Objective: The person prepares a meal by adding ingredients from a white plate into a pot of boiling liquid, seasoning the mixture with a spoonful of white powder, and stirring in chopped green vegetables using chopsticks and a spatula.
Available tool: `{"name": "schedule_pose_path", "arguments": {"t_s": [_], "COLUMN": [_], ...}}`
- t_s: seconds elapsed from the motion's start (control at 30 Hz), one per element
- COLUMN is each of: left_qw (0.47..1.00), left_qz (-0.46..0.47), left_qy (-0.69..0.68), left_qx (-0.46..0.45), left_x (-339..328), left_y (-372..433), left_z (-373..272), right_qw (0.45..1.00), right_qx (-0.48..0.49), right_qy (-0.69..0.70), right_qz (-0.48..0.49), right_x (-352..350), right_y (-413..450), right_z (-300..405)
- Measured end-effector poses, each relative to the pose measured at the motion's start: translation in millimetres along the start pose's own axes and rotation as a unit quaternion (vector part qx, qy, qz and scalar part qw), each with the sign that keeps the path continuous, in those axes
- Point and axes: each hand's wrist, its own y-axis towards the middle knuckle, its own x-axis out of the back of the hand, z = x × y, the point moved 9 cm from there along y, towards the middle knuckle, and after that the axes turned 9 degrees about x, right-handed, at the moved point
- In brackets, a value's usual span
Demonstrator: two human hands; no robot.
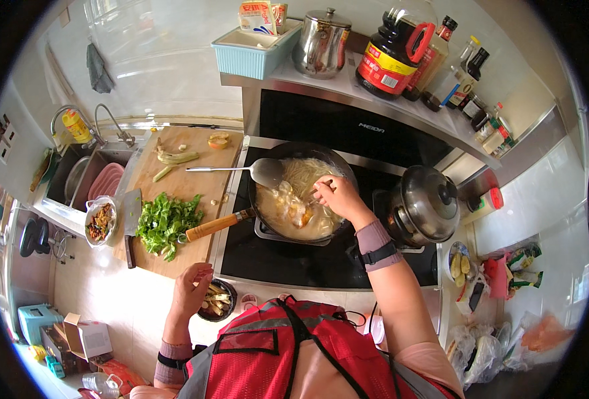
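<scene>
My right hand (335, 197) is closed on chopsticks, only partly visible, over a wok (342, 162) on the stove. Noodles in cloudy broth (302, 174) fill the wok, with egg-like pieces near the chopsticks. A metal spatula (267, 172) rests across the wok's left rim, its handle reaching over the cutting board. The wok's wooden handle (214, 226) points left. My left hand (194, 287) hangs in front of the board's near edge, fingers curled and apart, holding nothing. Chopped leafy greens (167, 224) lie on the wooden cutting board (209, 189) beside a cleaver (132, 214).
A lidded pot (427, 204) stands right of the wok. A bowl of cooked food (101, 222) sits left of the cleaver, near the sink (92, 172). Bottles and a metal kettle (322, 45) stand on the shelf (354, 85) behind the stove. A bin (219, 314) is below the counter.
</scene>
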Motion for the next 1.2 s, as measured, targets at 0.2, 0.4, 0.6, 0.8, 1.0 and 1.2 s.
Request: {"name": "schedule_pose_path", "arguments": {"t_s": [0.2,0.4,0.6,0.8,1.0,1.2], "left_qw": [1.0,1.0,1.0,0.999,0.999,0.999], "left_qz": [0.003,0.008,0.0,-0.027,-0.047,-0.049], "left_qy": [0.007,0.009,0.01,0.018,0.015,0.016], "left_qx": [-0.013,-0.015,-0.008,-0.005,0.007,0.005], "left_x": [-1.9,-3.2,-0.4,10.2,16.1,19.3], "left_y": [1.8,0.5,-3.0,-9.9,-14.1,-16.8], "left_z": [-2.3,-2.8,-7.8,0.7,1.4,1.9], "right_qw": [0.991,0.993,0.997,0.99,0.978,0.989], "right_qx": [-0.034,-0.013,0.027,0.045,0.114,0.075], "right_qy": [0.081,0.028,-0.077,-0.053,-0.058,-0.065], "right_qz": [0.102,0.115,-0.001,-0.122,-0.162,-0.111], "right_x": [-10.5,-10.7,9.1,30.5,28.7,9.8], "right_y": [-19.5,-21.8,-6.7,4.0,32.2,32.5], "right_z": [16.5,34.8,12.3,4.4,-3.8,-20.0]}}
